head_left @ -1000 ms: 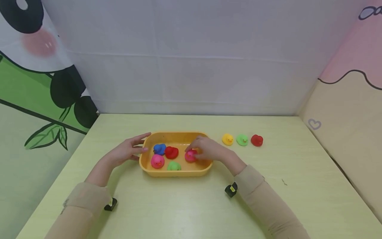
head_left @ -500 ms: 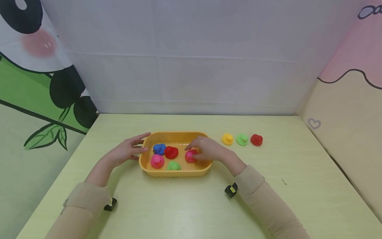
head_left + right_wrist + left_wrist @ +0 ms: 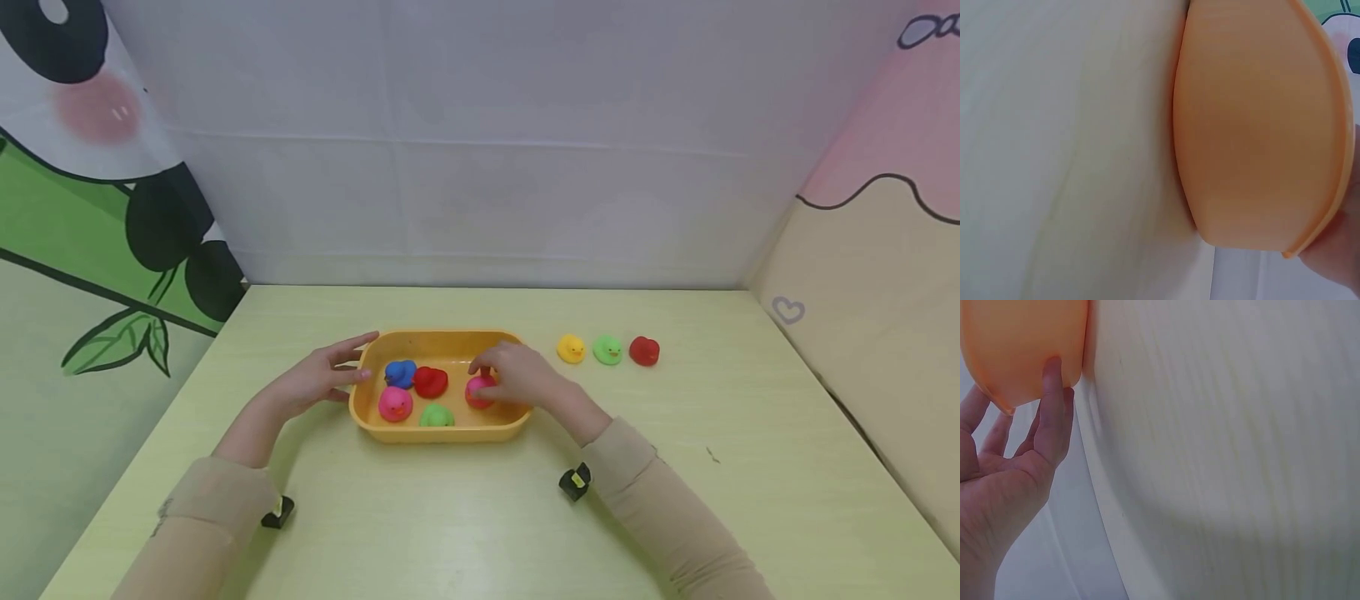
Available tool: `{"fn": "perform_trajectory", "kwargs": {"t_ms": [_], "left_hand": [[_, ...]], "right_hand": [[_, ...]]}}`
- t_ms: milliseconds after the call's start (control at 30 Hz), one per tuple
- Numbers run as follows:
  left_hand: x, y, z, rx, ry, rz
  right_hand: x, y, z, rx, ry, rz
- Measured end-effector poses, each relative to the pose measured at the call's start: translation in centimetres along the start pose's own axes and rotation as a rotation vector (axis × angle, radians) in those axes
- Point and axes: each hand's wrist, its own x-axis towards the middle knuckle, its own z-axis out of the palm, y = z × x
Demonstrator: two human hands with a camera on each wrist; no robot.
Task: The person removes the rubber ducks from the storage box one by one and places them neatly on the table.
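In the head view, a yellow tray (image 3: 442, 435) stands on the table, bearing several small rubber ducks. My left hand (image 3: 309, 385) touches the tray's left end with spread, fairly straight fingers; in the left wrist view, fingertips (image 3: 1052, 365) rest against its outer wall. My right hand (image 3: 525, 375) reaches over the right end, its curled fingers and thumb about a pink duck (image 3: 480, 400). Left of it lie a red duck (image 3: 431, 382), a blue duck (image 3: 400, 374), another pink duck (image 3: 395, 405) and a green duck (image 3: 437, 417). The right wrist view shows mostly the tray's outside (image 3: 1260, 125).
To the right of the tray, a yellow duck (image 3: 571, 349), a green duck (image 3: 607, 350) and a red duck (image 3: 644, 351) form a row on the pale table (image 3: 465, 525). A white cloth backdrop (image 3: 495, 208) rises behind, with printed panels at both sides.
The right wrist has shifted slightly left and toward the body, and the right fingers have shifted a little over the pink duck. My left hand, the tray and the ducks look unmoved.
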Motion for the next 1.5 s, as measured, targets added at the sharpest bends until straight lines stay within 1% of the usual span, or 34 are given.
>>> {"fn": "perform_trajectory", "kwargs": {"t_ms": [200, 433, 533, 633, 833, 967, 1100, 1267, 1500], "left_hand": [[-0.1, 0.1, 0.1, -0.007, -0.008, 0.014], [0.2, -0.3, 0.0, -0.008, -0.006, 0.016], [0.4, -0.4, 0.0, -0.007, 0.005, 0.003], [0.5, -0.5, 0.0, -0.006, 0.003, 0.004], [0.5, -0.6, 0.0, -0.011, 0.003, 0.003], [0.7, -0.6, 0.0, -0.018, 0.009, -0.007], [0.7, -0.5, 0.0, -0.016, 0.009, -0.007], [0.6, -0.5, -0.1, -0.008, 0.006, -0.004], [0.5, -0.5, -0.1, -0.002, 0.006, -0.006]], "right_hand": [[0.1, -0.1, 0.4, -0.018, 0.006, 0.029], [0.2, 0.1, 0.6, -0.034, 0.008, 0.028], [0.2, 0.2, 0.7, -0.024, 0.01, 0.02], [0.1, 0.3, 0.4, 0.006, 0.01, 0.011], [-0.4, 0.0, -1.1, 0.086, 0.015, 0.003], [-0.7, 0.0, -2.2, 0.113, 0.013, 0.003], [-1.2, 0.1, -3.5, 0.116, 0.021, -0.029], [-2.0, 0.4, -5.0, 0.118, 0.061, -0.093], [-3.4, 1.3, -6.8, 0.139, 0.086, -0.113]]}}
